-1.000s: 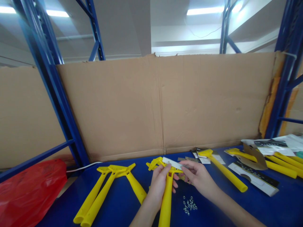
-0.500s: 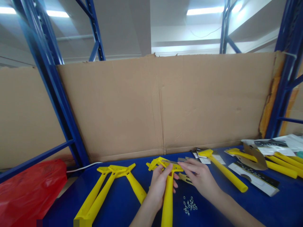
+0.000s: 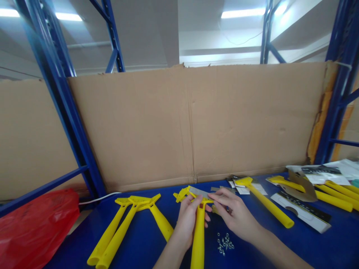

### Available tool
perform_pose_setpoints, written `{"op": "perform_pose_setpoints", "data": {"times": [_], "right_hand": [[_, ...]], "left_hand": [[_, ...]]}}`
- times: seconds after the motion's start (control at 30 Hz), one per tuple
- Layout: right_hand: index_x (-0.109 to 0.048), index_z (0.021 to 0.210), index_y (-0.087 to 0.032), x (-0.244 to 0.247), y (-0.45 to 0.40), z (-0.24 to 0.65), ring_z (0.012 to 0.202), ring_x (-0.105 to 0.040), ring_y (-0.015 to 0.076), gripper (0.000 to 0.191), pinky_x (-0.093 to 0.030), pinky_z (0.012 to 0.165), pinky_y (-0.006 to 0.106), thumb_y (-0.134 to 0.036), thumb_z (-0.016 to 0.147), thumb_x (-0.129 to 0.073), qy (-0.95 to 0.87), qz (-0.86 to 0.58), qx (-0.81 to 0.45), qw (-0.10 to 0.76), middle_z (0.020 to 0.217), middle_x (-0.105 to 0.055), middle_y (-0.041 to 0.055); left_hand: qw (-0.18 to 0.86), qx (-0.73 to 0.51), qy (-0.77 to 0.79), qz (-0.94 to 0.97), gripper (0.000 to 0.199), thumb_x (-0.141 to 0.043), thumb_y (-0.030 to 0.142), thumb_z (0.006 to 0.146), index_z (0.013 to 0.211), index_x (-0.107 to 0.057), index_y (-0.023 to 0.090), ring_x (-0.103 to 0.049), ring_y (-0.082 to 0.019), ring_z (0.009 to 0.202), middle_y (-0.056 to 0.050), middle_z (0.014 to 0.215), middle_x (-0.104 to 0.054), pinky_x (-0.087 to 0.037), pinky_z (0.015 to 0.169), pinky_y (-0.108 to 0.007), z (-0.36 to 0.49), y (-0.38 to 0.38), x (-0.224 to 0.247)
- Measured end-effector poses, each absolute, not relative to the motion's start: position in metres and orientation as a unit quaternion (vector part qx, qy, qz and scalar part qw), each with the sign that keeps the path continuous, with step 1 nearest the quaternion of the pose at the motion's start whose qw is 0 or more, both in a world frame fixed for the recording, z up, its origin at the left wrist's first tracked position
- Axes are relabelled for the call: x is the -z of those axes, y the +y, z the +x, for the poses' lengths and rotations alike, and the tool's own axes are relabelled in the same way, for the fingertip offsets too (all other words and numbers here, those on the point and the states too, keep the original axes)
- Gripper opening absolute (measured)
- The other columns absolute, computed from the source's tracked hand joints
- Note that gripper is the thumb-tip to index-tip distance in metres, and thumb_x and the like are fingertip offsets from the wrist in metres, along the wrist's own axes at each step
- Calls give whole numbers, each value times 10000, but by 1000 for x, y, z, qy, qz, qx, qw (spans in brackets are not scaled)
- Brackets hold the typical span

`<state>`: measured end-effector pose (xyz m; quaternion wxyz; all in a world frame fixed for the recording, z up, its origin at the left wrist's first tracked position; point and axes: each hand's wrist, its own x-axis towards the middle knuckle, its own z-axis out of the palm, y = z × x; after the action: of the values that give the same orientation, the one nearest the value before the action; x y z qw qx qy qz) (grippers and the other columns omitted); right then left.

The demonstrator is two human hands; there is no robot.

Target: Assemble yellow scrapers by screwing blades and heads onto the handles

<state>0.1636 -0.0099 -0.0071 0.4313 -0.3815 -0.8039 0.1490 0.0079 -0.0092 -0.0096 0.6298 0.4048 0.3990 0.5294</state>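
My left hand (image 3: 186, 216) is closed round the neck of a yellow scraper handle (image 3: 198, 235), just under its wide head, with the grip pointing towards me. A thin grey metal blade (image 3: 198, 192) lies slanted over that head. The fingers of my right hand (image 3: 235, 210) pinch the blade's right end, and my left thumb is close to its lower edge. Behind my left hand another yellow scraper head (image 3: 182, 193) shows in part. A yellow piece (image 3: 214, 210) is mostly hidden by my right hand. Small metal screws and nuts (image 3: 225, 243) lie scattered below that hand.
Several yellow handles (image 3: 126, 224) lie at the left, beside a red plastic bag (image 3: 42, 224). More blades (image 3: 220, 189), a single handle (image 3: 269, 201), a black-and-white carton (image 3: 301, 211) and further handles (image 3: 333, 200) are at the right. Cardboard (image 3: 193, 127) stands behind the blue table.
The blade has turned from nearly edge-on to showing its flat face. My right hand has shifted slightly left, covering more of the yellow piece beneath it. My left hand has stayed nearly still.
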Motion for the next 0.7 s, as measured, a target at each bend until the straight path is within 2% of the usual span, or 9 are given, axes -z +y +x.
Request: {"op": "perform_pose_setpoints", "data": {"times": [0.13,0.2,0.27,0.37,0.5,0.7], "right_hand": [[-717,997,-203,12,-5,159,705,-607,163,274,-499,588,266,-265,839,-503,-752,-395,-204,487,856,-641,72],[-681,1067,-184,14,-3,156,549,-558,127,333,-455,450,242,-316,790,-552,-687,-435,-299,499,799,-634,48],[-628,1137,-161,14,-3,153,411,-479,88,453,-357,326,209,-373,738,-595,-609,-464,-412,493,729,-623,18],[-626,1083,-144,10,-6,150,346,-449,68,479,-294,283,178,-411,685,-638,-530,-465,-516,487,631,-618,-9],[-665,942,-153,4,-10,149,340,-456,54,358,-277,290,151,-382,666,-667,-494,-464,-549,489,582,-630,-10],[-669,933,-156,1,-13,146,333,-450,54,363,-254,288,145,-381,650,-694,-478,-476,-561,480,557,-643,-3]], "left_hand": [[624,-535,407,398,401,-686,468,638,822,-510,158,-521,-92,388,-14,557,-634,-390,356,-174,7,-8,10],[625,-535,409,395,394,-687,457,637,823,-512,157,-523,-91,386,-12,551,-631,-386,358,-171,6,-7,9],[631,-534,404,392,385,-688,447,634,821,-520,155,-524,-90,387,-8,547,-626,-382,359,-169,6,-8,8],[640,-531,394,392,385,-692,437,617,819,-539,146,-529,-95,393,-8,546,-623,-382,357,-172,5,-8,7],[640,-528,391,398,380,-695,424,601,809,-562,135,-530,-99,394,-14,540,-623,-389,362,-179,5,-7,7],[612,-538,420,399,366,-709,422,581,748,-595,116,-534,-103,402,-20,530,-616,-405,376,-191,3,-5,10]]}}
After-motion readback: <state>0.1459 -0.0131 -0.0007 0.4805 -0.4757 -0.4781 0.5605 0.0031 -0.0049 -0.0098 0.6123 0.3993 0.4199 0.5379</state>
